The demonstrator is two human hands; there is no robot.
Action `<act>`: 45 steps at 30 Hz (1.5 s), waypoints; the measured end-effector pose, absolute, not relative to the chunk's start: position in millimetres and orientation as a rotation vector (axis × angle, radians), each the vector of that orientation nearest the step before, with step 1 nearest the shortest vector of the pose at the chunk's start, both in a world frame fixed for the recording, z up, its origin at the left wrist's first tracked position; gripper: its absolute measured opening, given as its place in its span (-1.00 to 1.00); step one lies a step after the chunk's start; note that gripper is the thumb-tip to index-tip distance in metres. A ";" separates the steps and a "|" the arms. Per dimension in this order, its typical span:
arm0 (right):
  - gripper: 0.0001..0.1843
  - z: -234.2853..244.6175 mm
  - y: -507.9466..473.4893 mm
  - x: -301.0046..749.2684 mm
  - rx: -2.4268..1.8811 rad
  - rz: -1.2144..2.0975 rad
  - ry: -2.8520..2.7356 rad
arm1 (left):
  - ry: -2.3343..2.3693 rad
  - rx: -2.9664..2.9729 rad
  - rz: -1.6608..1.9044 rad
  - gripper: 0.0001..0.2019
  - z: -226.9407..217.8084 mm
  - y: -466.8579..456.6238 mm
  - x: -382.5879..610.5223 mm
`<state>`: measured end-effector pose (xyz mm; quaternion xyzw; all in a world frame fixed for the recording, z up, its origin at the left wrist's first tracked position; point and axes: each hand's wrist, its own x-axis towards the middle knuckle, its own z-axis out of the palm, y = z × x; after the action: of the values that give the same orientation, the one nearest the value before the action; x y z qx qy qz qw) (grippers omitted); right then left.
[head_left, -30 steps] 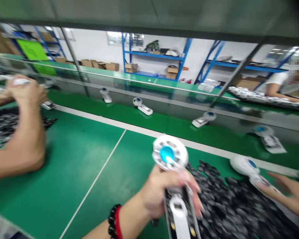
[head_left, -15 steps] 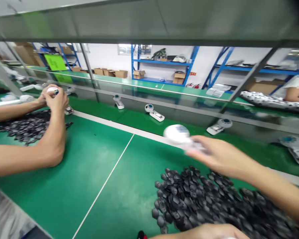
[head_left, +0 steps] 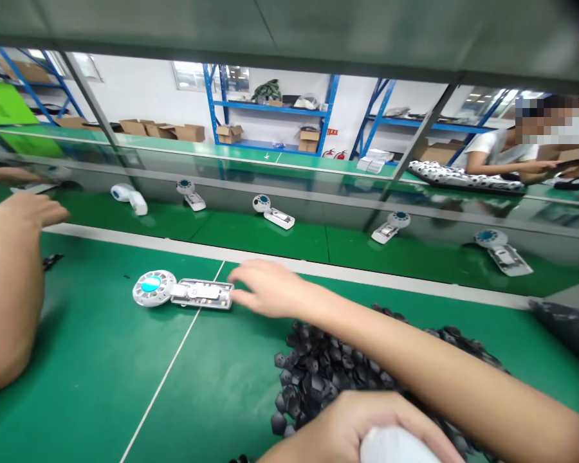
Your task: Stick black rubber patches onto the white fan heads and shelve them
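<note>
A white handheld device [head_left: 201,292] with a round head and turquoise centre lies on the green table, its open handle showing the inner parts. At the handle's right end is my right hand [head_left: 267,289], thumb and fingers apart; contact is hard to make out. My left hand [head_left: 352,424], low in the picture, is wrapped round a smooth white rounded piece [head_left: 395,445], mostly cut off by the lower edge. Beneath my right forearm spreads a heap of small black angular pieces [head_left: 318,379], partly hidden by both arms.
Several similar white devices, one of them [head_left: 274,212], lie along the green strip [head_left: 328,241] behind the pale rail. A co-worker's arm [head_left: 14,283] reaches in at left. A black bag-like thing [head_left: 567,328] sits at right. Another person [head_left: 492,151] is at the far bench.
My right hand has moved left and put the white device down on the table. The view has turned right. The co-worker's hands have parted and left the piece they held.
</note>
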<state>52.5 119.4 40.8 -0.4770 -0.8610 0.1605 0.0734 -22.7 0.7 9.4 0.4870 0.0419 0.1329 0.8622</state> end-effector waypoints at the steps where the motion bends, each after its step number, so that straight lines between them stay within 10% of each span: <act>1: -0.69 42.6 100.3 76.4 -1.529 0.447 -2.521 | 0.137 0.970 0.357 -0.47 5.6 -0.1 -22.7; 24: -0.79 13.0 -44.1 175.6 -1.606 0.691 -1.319 | 0.699 0.720 0.652 -0.63 0.9 3.1 6.6; 45: -0.92 21.7 -46.5 154.4 -1.518 0.231 -1.526 | 0.748 0.941 0.755 -0.65 1.6 -5.2 8.1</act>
<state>154.4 -46.5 21.7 -0.6191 -0.6225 0.0944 0.4693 8.1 -5.2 1.6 0.4321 0.3434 0.3468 0.7584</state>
